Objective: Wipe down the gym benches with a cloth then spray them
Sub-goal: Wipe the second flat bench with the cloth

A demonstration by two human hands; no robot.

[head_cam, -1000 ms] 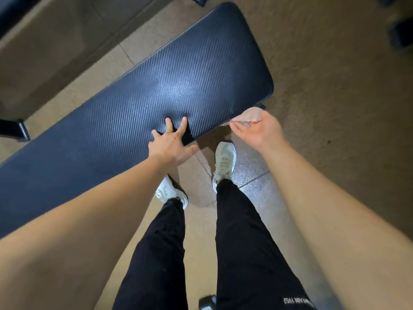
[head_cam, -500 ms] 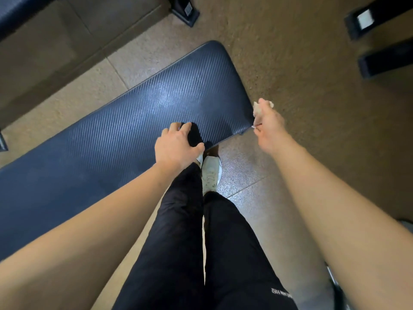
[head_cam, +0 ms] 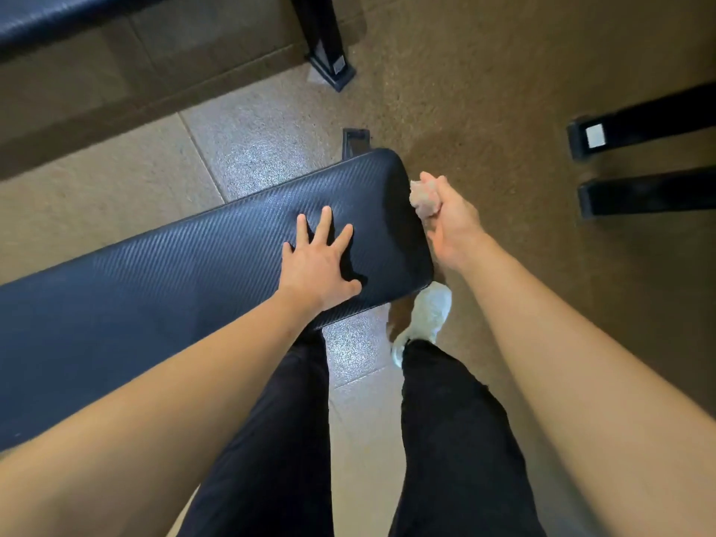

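Observation:
A dark blue padded gym bench (head_cam: 174, 273) runs from the lower left to the middle of the view. My left hand (head_cam: 315, 265) lies flat on its right end with the fingers spread. My right hand (head_cam: 449, 222) is just off the bench's right end and grips a bunched pale cloth (head_cam: 424, 197), which touches or nearly touches the pad's end edge. No spray bottle is in view.
A second dark bench pad (head_cam: 58, 17) lies at the top left, with a black metal leg (head_cam: 327, 52) beside it. Two black equipment feet (head_cam: 643, 160) stand on the brown floor at the right. My legs and a white shoe (head_cam: 426, 315) are below the bench end.
I have stepped toward the bench's right end. My left hand went from the front edge to lying flat on the pad. My right hand bunched the cloth and moved to the pad's end.

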